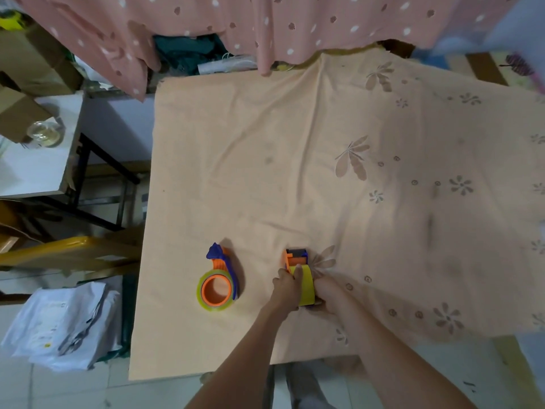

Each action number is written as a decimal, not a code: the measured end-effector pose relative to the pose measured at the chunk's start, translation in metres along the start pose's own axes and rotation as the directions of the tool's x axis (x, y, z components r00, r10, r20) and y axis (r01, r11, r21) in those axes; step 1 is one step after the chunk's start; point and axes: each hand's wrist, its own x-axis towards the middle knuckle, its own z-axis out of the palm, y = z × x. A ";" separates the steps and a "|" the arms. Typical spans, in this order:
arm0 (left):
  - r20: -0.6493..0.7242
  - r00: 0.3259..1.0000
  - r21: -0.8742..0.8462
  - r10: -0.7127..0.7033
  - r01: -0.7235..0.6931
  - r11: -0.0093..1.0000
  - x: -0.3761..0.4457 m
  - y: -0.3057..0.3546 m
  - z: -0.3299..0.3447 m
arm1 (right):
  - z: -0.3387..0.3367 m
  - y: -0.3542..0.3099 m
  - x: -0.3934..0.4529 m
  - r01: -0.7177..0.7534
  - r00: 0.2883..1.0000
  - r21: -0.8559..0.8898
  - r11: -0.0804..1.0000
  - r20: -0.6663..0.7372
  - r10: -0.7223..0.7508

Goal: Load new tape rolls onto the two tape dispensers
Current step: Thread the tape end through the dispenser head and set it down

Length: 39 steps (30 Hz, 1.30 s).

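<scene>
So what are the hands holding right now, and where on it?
Both hold the right-hand tape dispenser: left hand on its left side, right hand at its near right end.

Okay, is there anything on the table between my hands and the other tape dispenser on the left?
Nothing visible: only bare peach cloth lies between the left hand and the left dispenser.

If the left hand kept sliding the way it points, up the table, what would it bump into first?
Probably the orange and blue head of the tape dispenser it holds, just ahead of the left hand fingertips. Past that, only bare peach tablecloth shows until the pink spotted curtain, though depth is hard to judge.
</scene>
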 end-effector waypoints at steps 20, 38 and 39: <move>-0.015 0.997 0.438 0.080 -0.066 0.896 0.003 -0.009 0.006 | -0.012 0.017 -0.003 0.201 0.978 -0.008 0.979 0.053 -0.201; -0.083 0.988 0.167 0.129 -0.114 0.979 0.008 -0.029 0.011 | -0.007 0.019 -0.011 0.245 0.960 -0.356 0.902 -0.041 -0.278; -0.085 0.990 0.144 0.110 -0.097 0.985 0.008 -0.028 0.011 | -0.005 0.019 -0.014 0.252 0.954 -0.374 0.892 -0.058 -0.293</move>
